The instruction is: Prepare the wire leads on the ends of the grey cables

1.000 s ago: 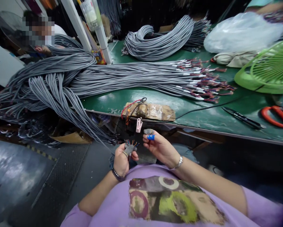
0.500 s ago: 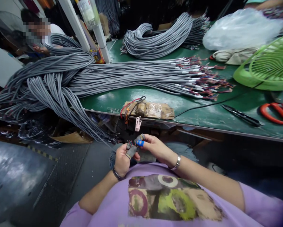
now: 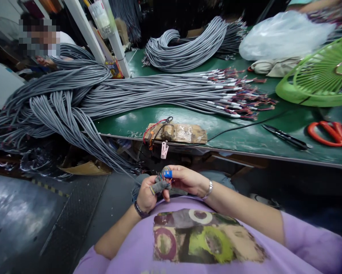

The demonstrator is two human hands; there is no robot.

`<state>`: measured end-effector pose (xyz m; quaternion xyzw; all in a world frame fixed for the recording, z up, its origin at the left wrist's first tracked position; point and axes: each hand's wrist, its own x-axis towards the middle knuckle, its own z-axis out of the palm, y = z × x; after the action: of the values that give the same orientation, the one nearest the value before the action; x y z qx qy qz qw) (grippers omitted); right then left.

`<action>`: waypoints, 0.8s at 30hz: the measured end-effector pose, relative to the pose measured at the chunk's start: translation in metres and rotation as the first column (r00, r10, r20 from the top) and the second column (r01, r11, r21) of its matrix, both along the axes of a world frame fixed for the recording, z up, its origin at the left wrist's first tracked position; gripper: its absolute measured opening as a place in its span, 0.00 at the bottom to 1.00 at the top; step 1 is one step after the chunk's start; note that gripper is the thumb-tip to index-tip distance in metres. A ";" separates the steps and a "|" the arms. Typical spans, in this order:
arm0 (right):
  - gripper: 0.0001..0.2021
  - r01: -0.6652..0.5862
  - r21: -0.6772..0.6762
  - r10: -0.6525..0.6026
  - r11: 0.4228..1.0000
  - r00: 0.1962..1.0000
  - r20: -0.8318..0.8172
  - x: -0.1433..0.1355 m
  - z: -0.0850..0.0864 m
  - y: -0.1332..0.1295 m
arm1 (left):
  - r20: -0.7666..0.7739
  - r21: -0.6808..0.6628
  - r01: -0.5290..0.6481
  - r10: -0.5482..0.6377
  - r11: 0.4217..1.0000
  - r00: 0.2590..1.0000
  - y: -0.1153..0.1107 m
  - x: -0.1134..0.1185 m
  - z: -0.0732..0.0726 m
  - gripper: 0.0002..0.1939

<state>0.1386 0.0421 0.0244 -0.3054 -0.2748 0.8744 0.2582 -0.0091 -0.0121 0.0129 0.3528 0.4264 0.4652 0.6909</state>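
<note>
Thin coloured wires [image 3: 161,176] fan out between the fingertips of both hands, low in front of my body. My left hand [image 3: 149,192], with grey covers on thumb and finger, is closed on the wires. My right hand [image 3: 185,179] pinches at the same wires; a blue band wraps one of its digits. The hands meet at the fingertips. Beyond them, a long bundle of grey cables [image 3: 148,91] lies on the green table [image 3: 125,123], its stripped coloured ends to the right. Part of the bundle hangs over the front edge at left.
A wooden block [image 3: 188,133] and pink clip [image 3: 164,150] are at the table edge. To the right are black snips [image 3: 288,137], red-handled scissors [image 3: 331,134] and a green fan [image 3: 319,76]. Coiled cables [image 3: 188,51] and a plastic bag [image 3: 285,36] lie behind. Another person sits at upper left.
My right hand has shifted slightly left and closer to my left fingertips, and more wire ends show between them. The whole view has moved a little.
</note>
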 end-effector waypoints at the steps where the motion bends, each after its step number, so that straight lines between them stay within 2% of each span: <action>1: 0.15 0.020 0.025 -0.020 0.999 1.000 0.011 -0.001 0.000 -0.001 | 0.007 0.004 0.003 -0.003 1.000 1.000 0.000 0.000 0.000 0.16; 5: 0.15 0.145 0.119 -0.153 0.982 0.986 0.067 -0.004 0.000 -0.002 | -0.023 0.033 -0.074 0.075 0.997 0.997 0.000 0.000 -0.001 0.14; 8: 0.15 0.220 0.117 -0.234 0.968 0.965 0.120 -0.003 0.002 -0.001 | -0.102 0.086 -0.156 0.165 0.984 0.981 -0.002 0.001 -0.001 0.15; 10: 0.15 0.204 0.136 -0.226 0.969 0.959 0.170 -0.002 0.005 -0.002 | -0.163 0.135 -0.180 0.201 0.974 0.966 -0.003 0.000 -0.001 0.16; 12: 0.15 0.163 0.211 -0.204 0.964 0.960 0.191 -0.002 0.008 -0.004 | -0.241 0.173 -0.164 0.204 0.971 0.949 -0.003 -0.001 0.000 0.15; 16: 0.17 0.161 0.364 -0.247 0.917 0.948 0.203 -0.004 0.010 -0.008 | -0.379 0.201 -0.127 0.196 0.971 0.904 -0.004 -0.002 0.004 0.14; 24: 0.14 0.228 0.367 -0.339 0.902 0.900 0.273 -0.010 0.007 -0.010 | -0.458 0.258 -0.146 0.253 0.955 0.852 -0.006 -0.001 0.007 0.12</action>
<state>0.1291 0.0324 0.0315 -0.4379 -0.4066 0.7053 0.3813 -0.0101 -0.0182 0.0203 0.4839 0.5682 0.4740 0.4672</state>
